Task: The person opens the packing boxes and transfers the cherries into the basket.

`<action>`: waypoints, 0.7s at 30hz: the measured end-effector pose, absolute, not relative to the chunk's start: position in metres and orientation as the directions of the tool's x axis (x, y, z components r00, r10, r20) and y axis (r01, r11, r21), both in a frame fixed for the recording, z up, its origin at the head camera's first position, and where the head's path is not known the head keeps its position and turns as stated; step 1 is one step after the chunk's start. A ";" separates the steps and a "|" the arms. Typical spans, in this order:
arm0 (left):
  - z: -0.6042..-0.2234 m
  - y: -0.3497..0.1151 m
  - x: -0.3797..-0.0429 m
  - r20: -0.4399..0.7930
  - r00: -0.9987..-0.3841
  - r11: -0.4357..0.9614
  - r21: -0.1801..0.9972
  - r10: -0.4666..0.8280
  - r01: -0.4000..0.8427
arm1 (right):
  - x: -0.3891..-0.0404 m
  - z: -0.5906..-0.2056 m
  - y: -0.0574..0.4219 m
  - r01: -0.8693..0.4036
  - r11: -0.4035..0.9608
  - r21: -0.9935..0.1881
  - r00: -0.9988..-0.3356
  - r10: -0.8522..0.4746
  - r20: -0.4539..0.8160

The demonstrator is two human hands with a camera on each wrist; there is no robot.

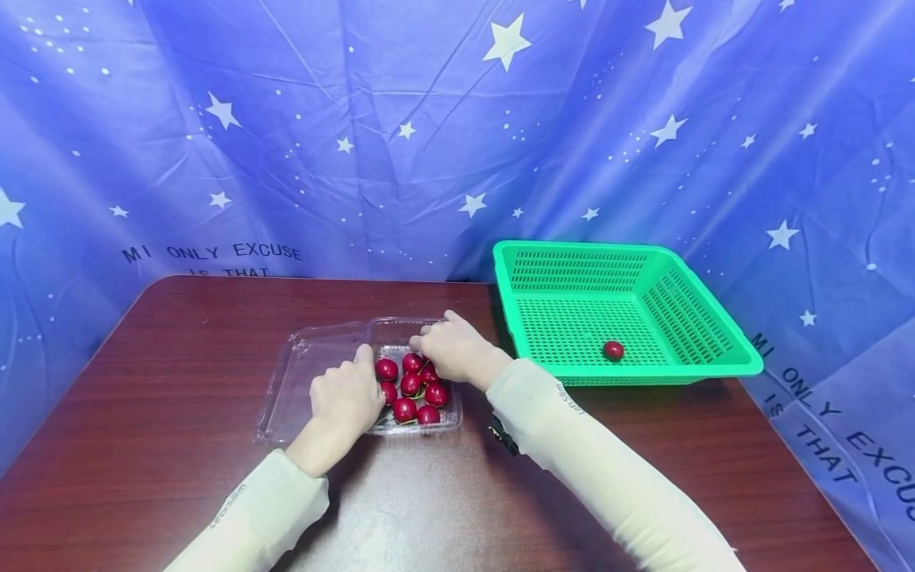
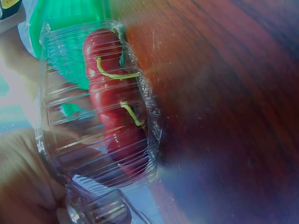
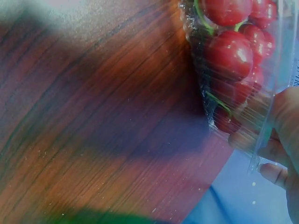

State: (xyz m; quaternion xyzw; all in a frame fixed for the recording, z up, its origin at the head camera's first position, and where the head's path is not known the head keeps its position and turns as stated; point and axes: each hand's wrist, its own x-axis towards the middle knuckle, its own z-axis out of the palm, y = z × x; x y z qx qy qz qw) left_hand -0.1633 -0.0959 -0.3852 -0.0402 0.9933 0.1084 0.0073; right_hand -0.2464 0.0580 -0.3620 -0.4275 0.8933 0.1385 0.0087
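A clear plastic clamshell box (image 1: 422, 429) stands on the table with several red cherries (image 1: 411, 385) inside, some with green stems. Its transparent lid (image 1: 307, 381) lies folded open to the left. My left hand (image 1: 348, 399) grips the box's left side by the hinge, partly covering the cherries there. At the far right corner, my right hand (image 1: 457, 347) holds the rim between thumb and fingers. The right wrist view shows those fingers (image 3: 273, 175) at the box edge, beside cherries (image 3: 229, 56) seen through the ribbed wall.
A green perforated basket (image 1: 557, 369) sits at the back right of the brown wooden table (image 1: 179, 381), with a single cherry (image 1: 613, 350) on its floor. Behind the table hangs a blue curtain (image 1: 407, 183) printed with stars.
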 end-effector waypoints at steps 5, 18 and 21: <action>-0.385 -0.096 -0.163 -0.025 -0.997 0.973 0.216 -0.079 -0.082 | -0.246 -0.364 0.057 -0.765 0.591 0.255 -0.632 -0.766 -0.122; -0.387 -0.096 -0.163 -0.006 -0.997 0.974 0.214 -0.075 -0.075 | -0.245 -0.373 0.056 -0.758 0.582 0.295 -0.629 -0.772 -0.094; -0.387 -0.096 -0.162 0.001 -0.997 0.974 0.216 -0.075 -0.073 | -0.243 -0.374 0.054 -0.753 0.588 0.297 -0.638 -0.762 -0.110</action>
